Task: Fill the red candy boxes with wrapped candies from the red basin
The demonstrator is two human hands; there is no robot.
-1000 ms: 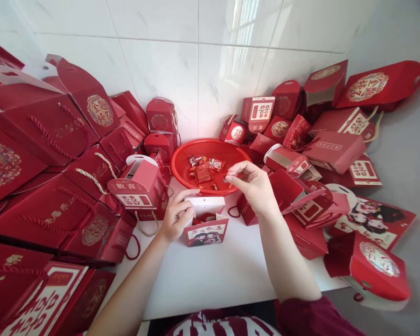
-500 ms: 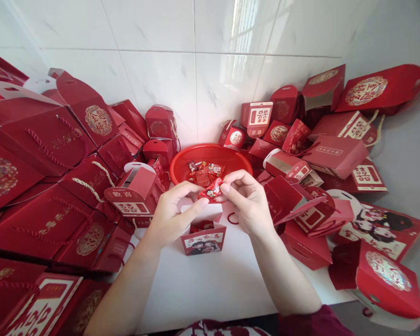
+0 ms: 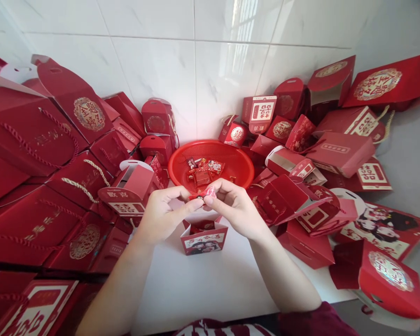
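Observation:
Between my two hands is a red wrapped candy, pinched by fingers and thumbs at both ends. My left hand grips its left side, and my right hand its right side, the thumbs nearly meeting. Just below them stands a small open-topped red gift box with a printed couple on its front; red wrapped pieces show inside. Behind my hands sits a red plastic basket holding several wrapped candies. My fingers partly cover the candy and the basket's near rim.
Red gift boxes with rope handles are stacked high on the left. More red boxes lie piled on the right, some open. A white tiled wall rises behind the white table.
My hands have come closer together around the candy and moved slightly down, with the right fingers now wrapped nearer to the left. The camera view has shifted a little.

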